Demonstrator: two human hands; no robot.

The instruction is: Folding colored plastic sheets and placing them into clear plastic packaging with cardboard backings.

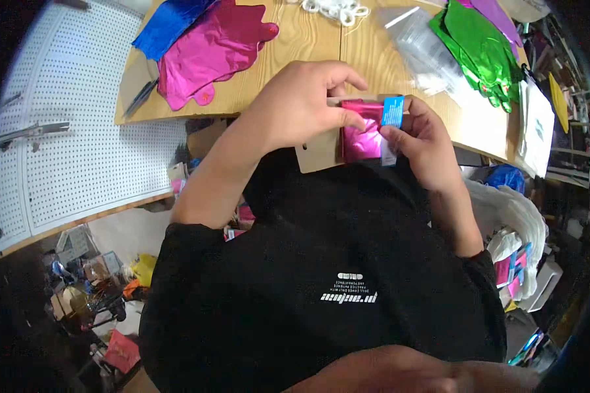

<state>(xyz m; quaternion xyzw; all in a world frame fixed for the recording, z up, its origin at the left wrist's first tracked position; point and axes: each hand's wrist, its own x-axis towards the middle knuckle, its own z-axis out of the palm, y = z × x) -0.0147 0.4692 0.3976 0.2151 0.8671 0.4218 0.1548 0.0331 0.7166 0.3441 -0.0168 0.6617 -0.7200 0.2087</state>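
Close to my body, at the table's front edge, a folded pink foil balloon (360,143) lies against a tan card (320,152). A blue label (393,112) runs over its right side. My right hand (427,141) grips that side, thumb in front on the label and fingers partly hidden behind. From the left, my left hand (301,101) presses its thumb on the foil. Its index finger reaches out above the card's top edge, and its other fingers are partly hidden.
On the wooden table (308,49) lie flat pink foil balloons (216,56), blue foil (174,25), green foil balloons (478,46), clear plastic bags (426,49) and white cord (337,9). A white pegboard (85,131) stands left. A white plastic bag (511,209) hangs right.
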